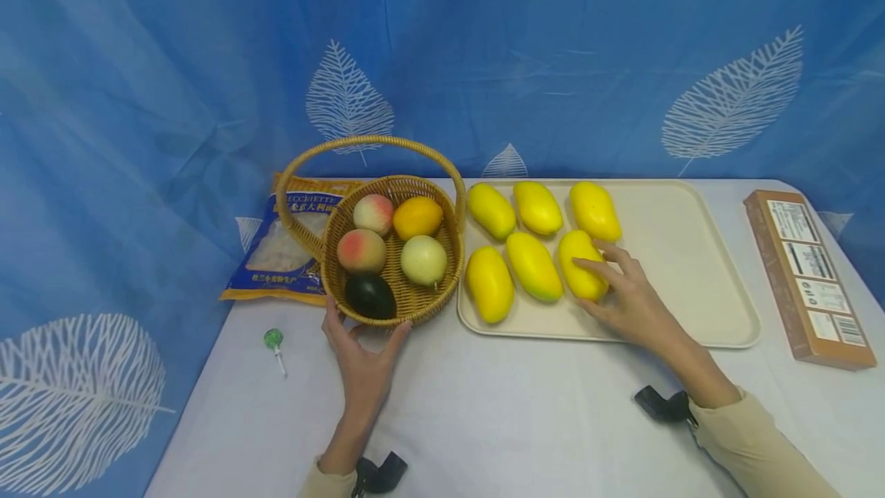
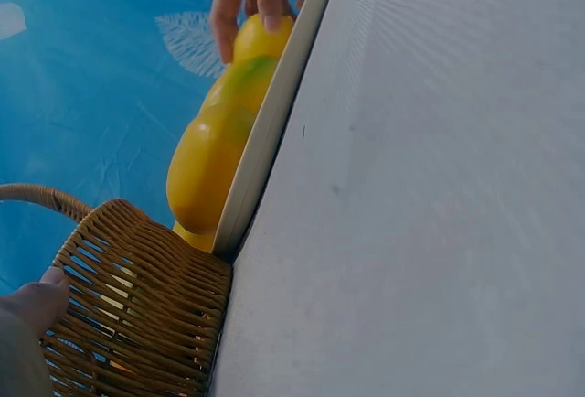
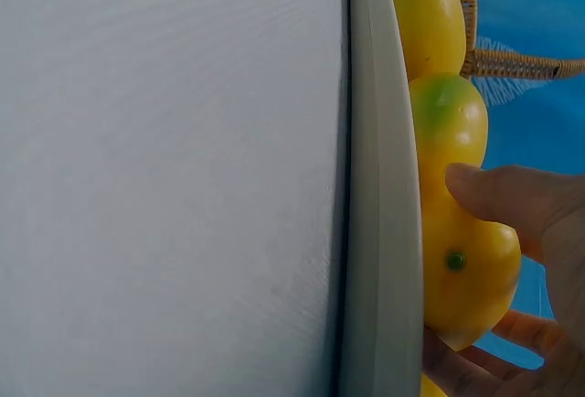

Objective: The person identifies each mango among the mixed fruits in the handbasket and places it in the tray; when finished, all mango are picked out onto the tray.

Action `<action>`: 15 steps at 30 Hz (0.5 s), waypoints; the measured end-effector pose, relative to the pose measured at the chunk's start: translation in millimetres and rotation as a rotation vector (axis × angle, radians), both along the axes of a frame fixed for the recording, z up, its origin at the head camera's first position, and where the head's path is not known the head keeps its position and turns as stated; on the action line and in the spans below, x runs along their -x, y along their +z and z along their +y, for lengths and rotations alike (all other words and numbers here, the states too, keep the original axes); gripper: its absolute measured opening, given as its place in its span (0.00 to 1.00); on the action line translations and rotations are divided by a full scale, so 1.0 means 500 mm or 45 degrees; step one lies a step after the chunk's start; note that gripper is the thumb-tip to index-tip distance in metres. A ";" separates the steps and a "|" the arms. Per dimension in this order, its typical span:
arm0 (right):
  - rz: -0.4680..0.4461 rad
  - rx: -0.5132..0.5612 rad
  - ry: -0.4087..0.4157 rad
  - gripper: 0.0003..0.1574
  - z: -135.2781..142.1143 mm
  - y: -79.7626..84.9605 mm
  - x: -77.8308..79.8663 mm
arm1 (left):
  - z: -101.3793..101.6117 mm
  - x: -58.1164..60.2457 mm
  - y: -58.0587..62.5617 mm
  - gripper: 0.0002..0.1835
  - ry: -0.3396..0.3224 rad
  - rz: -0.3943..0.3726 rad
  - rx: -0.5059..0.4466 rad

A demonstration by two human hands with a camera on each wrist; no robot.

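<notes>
My right hand (image 1: 639,306) grips a yellow mango (image 1: 579,261) in the near row on the cream tray (image 1: 681,267), thumb on one side and fingers on the other. In the right wrist view this mango (image 3: 466,273) shows a green stem spot. Several more mangoes (image 1: 532,267) lie beside it in two rows. My left hand (image 1: 366,371) holds the near side of a wicker basket (image 1: 442,306), its thumb (image 2: 53,292) against the woven wall. Inside are two peaches (image 1: 362,250), a yellow fruit (image 1: 418,217), a pale round fruit (image 1: 424,260) and an avocado (image 1: 370,295).
A blue pasta bag (image 1: 276,252) lies behind and left of the basket, partly hidden by it. A green lollipop (image 1: 274,340) lies on the white tablecloth (image 1: 512,421). Right of the tray is a brown box (image 1: 809,279). A blue curtain (image 1: 518,60) hangs behind.
</notes>
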State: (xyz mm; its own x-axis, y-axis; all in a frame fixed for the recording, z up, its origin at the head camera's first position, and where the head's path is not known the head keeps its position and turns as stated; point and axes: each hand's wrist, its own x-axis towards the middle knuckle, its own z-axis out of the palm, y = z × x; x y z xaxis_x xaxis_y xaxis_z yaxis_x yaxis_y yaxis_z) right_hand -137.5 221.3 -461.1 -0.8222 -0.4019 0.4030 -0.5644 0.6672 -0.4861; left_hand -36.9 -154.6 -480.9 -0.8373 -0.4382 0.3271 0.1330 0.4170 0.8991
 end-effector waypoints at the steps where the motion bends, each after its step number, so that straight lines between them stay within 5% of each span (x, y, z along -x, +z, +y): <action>1: -0.010 -0.003 0.000 0.40 0.000 0.000 -0.001 | 0.000 0.000 0.000 0.63 0.000 0.000 -0.004; 9: -0.015 -0.016 -0.010 0.38 0.006 -0.002 -0.009 | -0.001 -0.001 0.005 0.63 0.008 -0.042 -0.005; 15: -0.009 -0.022 -0.019 0.37 0.012 0.006 -0.026 | -0.010 -0.009 0.018 0.65 -0.006 -0.132 0.119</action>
